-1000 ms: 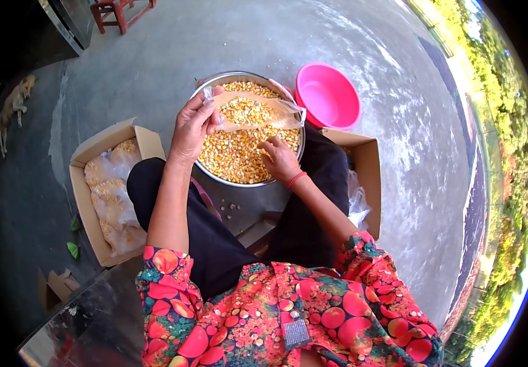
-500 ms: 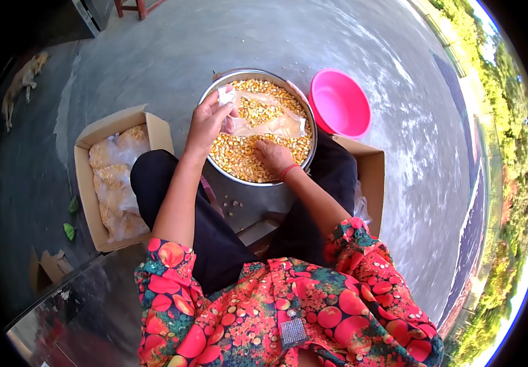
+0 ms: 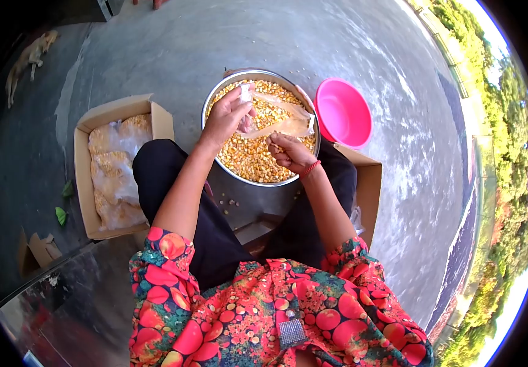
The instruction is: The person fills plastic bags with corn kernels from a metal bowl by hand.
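A round metal basin (image 3: 215,160) full of corn kernels (image 3: 245,158) sits in front of my knees. My left hand (image 3: 228,119) pinches one end of a clear plastic bag (image 3: 288,125), which stretches to the right over the corn. Just below the bag's right part, my right hand (image 3: 291,151) is raised above the kernels with its fingers curled together. What it holds, if anything, is too small to make out.
A pink basin (image 3: 343,113) stands right of the metal one. Left, an open cardboard box (image 3: 83,177) holds filled plastic bags; another box (image 3: 369,189) is beside my right leg. A dog (image 3: 30,61) lies at the upper left. Kernels are scattered on the floor.
My right hand was down at the corn and has lifted, fingers closing. My left hand still holds the bag. The whole view has shifted slightly.
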`<state>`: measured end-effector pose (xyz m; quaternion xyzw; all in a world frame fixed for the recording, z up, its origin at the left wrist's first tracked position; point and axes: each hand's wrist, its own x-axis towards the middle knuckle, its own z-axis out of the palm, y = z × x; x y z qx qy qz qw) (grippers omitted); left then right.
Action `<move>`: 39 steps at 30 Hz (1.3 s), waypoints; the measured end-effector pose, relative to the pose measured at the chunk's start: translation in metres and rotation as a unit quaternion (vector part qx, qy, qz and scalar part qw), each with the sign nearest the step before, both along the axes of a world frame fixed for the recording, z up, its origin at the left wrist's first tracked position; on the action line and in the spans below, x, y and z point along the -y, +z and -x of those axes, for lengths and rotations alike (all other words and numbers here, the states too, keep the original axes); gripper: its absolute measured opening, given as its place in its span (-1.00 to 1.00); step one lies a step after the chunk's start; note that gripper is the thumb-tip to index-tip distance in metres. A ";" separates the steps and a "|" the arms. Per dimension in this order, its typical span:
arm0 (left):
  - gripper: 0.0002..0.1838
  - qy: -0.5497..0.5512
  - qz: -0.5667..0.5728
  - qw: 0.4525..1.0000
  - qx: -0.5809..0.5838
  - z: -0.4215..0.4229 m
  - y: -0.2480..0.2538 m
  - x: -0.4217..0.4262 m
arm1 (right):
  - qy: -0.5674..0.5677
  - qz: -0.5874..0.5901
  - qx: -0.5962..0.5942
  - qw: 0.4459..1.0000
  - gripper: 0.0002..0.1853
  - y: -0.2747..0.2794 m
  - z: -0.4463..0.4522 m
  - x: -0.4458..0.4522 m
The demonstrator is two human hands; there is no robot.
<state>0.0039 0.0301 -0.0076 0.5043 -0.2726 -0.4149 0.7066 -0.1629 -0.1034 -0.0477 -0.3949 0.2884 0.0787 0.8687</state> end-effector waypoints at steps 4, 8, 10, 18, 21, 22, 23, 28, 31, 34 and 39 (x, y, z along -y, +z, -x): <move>-0.56 -0.007 0.006 1.000 0.015 0.001 0.002 -0.001 | -0.003 -0.018 0.071 0.997 -0.82 0.025 -0.016 -0.004; -0.55 -0.021 0.028 0.998 0.044 0.005 -0.003 -0.002 | -0.062 0.053 0.042 0.996 -0.85 0.024 -0.044 0.005; -0.53 -0.029 0.024 0.999 0.017 0.008 0.004 -0.004 | -0.086 0.079 0.011 0.993 -0.85 0.028 -0.055 0.003; -0.55 -0.056 0.012 0.996 0.068 0.004 0.003 -0.006 | -0.127 0.201 -0.061 0.969 -0.81 -0.004 -0.075 0.044; -0.55 -0.040 0.012 0.998 0.040 0.002 0.002 -0.006 | -0.130 0.283 -0.060 0.948 -0.70 0.012 -0.069 0.050; -0.55 -0.034 0.008 0.999 0.040 0.002 0.003 -0.006 | -0.130 0.323 -0.058 0.936 -0.62 0.021 -0.069 0.050; -0.55 -0.035 0.009 0.999 0.039 0.002 0.003 -0.006 | -0.121 0.360 -0.090 0.921 -0.60 0.028 -0.069 0.050; -0.54 0.003 -0.004 0.999 0.045 0.002 -0.002 -0.004 | -0.085 0.343 -0.035 0.935 -0.67 0.027 -0.050 0.060; -0.66 0.059 0.001 0.995 0.084 -0.002 -0.014 0.002 | -0.026 0.330 0.012 0.944 -0.77 0.040 -0.032 0.038; -0.77 0.105 0.014 0.986 0.127 -0.009 -0.028 0.002 | 0.055 0.394 0.011 0.917 -0.82 0.029 -0.011 0.014; -0.80 0.273 -0.032 0.908 0.315 -0.010 0.006 -0.013 | 0.041 0.705 0.058 0.706 -0.90 -0.029 0.027 -0.021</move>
